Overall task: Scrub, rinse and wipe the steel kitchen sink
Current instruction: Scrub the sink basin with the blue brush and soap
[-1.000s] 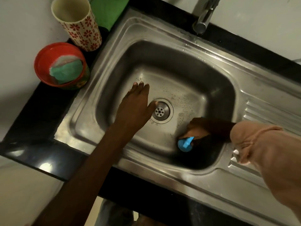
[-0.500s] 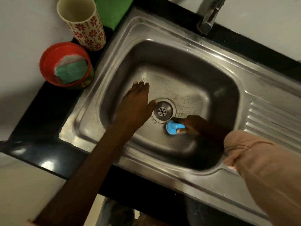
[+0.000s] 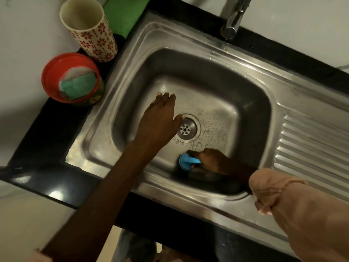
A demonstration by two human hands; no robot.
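Observation:
The steel sink [image 3: 217, 65] fills the middle of the view, its basin floor wet and spotted around the round drain [image 3: 186, 128]. My left hand [image 3: 160, 118] lies flat on the basin floor just left of the drain, fingers together, thumb touching the drain rim. My right hand [image 3: 211, 160] is low in the basin near the front wall, closed on a blue scrubber [image 3: 186, 161] pressed against the steel. A rolled-up tan sleeve [image 3: 294, 205] covers that forearm.
A steel tap [image 3: 233, 21] hangs over the back rim. On the black counter at the left stand a red bowl [image 3: 56, 72] holding a green sponge [image 3: 77, 86], a flowered cup [image 3: 90, 31] and a green cloth [image 3: 124, 14]. The ribbed drainboard [image 3: 311, 148] lies to the right.
My right hand has swept the blue scrubber from the basin's front right toward the drain, then slightly back to the front. My left hand has stayed planted beside the drain.

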